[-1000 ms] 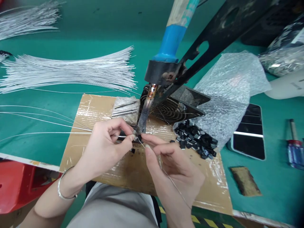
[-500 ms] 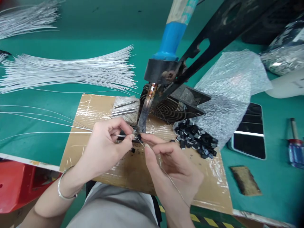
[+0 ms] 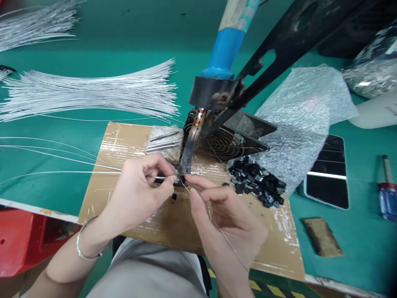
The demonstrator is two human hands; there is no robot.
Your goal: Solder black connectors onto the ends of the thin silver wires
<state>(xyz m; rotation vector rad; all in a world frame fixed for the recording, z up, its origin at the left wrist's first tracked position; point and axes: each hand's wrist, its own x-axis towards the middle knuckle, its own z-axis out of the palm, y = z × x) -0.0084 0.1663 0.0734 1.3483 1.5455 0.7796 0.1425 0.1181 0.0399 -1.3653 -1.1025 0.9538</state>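
The left hand [image 3: 139,192] pinches a thin white wire [image 3: 62,172] between thumb and first finger, so the wire's end sits right at the tip of the hot iron [image 3: 188,154]. The wire runs off to the left over the green bench [image 3: 93,41]. The right hand [image 3: 228,215] has its fingers closed on a thin silver strand [image 3: 225,236], and feeds its end up to the same spot, touching or almost touching the tip. Both hands rest low on the taped cardboard [image 3: 173,223], which keeps them steady and shields the bench from the heat. The iron hangs fixed in a black stand [image 3: 279,54], so both hands are free for holding. A small black piece sits under the tip, but it is too small to see well.

A pile of black bits [image 3: 256,182] lies near the right hand, easy to reach. More white wires [image 3: 93,93] lie spread out farther back. A phone [image 3: 325,178] and a screwdriver [image 3: 387,194] lie off to the right.

Since a second ago, almost nothing has moved. Both hands hold the same grip at the tip.
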